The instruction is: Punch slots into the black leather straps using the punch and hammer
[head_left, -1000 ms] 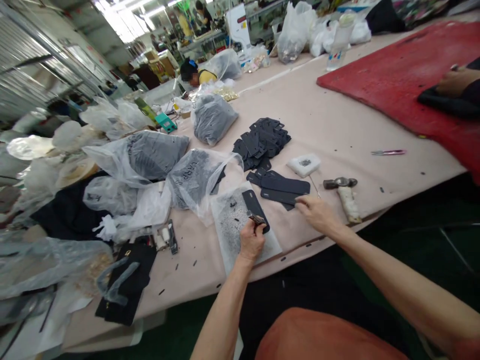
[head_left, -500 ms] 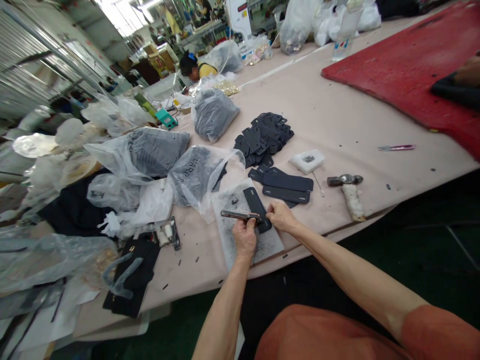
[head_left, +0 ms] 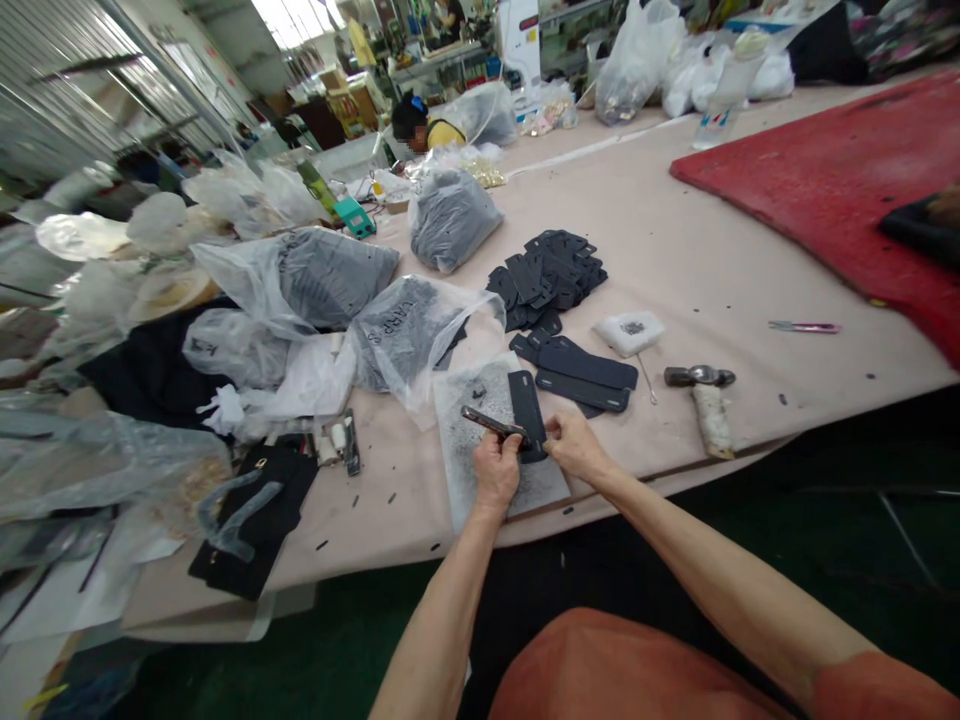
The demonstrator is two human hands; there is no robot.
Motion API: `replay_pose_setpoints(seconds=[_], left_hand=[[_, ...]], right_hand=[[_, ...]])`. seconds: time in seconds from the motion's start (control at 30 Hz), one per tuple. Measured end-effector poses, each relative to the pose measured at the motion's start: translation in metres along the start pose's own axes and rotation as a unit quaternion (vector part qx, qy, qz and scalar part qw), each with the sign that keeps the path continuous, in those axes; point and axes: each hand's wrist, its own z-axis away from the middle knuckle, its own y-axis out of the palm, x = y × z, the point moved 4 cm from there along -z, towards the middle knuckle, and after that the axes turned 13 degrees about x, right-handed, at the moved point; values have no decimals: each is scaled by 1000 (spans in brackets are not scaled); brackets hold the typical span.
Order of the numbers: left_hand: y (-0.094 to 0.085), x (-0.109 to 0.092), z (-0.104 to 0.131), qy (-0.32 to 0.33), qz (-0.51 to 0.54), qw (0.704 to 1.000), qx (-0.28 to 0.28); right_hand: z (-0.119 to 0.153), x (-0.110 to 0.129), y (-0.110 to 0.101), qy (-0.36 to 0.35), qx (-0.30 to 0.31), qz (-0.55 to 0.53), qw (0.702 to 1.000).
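Where the hands meet: both work at the near edge of the counter [head_left: 720, 270], over a grey speckled cutting pad [head_left: 480, 470].
Left hand: the left hand [head_left: 496, 470] has its grip closed around a slim metal tool [head_left: 491, 424], whose shaft slants up and left while its working end meets the strap piece; the slant appears to keep the tip in the wearer's sight.
Right hand: the right hand [head_left: 576, 447] has its grip pinching the lower end of the strap piece, apparently to keep it from sliding under the tool.
Strap piece, position: the dark strap piece [head_left: 525, 408] lies flat on the pad, long axis running away from the wearer, lower end hidden under the fingers.
Strap piece, appearance: narrow, matte black, rounded corners, with a small slot near its far end.
Pad, function: it probably spares the counter surface from the tool.
Stock: like pieces [head_left: 581, 375] lie just beyond the pad, and a larger heap of black pieces [head_left: 547, 280] farther back, both within reach.
Hammer: a hammer [head_left: 705, 400] lies to the right of the pad, untouched.
Bags: clear plastic bags [head_left: 405, 335] of dark parts crowd the left side.
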Motion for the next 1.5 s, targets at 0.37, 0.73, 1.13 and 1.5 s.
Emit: replay_pose_setpoints(seconds=[0.37,0.73,1.13,1.5], left_hand=[[8,4,5,-28,71,997,-3],[30,-10,15,-170,414,885,130],[26,-13,16,-185,478,845,156],[26,-16,19,-195,521,816,156]], right_hand=[[13,-14,-1,65,134,-298,943],[27,-2,-13,-20,181,-416,891],[31,4,-17,-103,174,-368,908],[56,41,-35,-260,-10,44,965]])
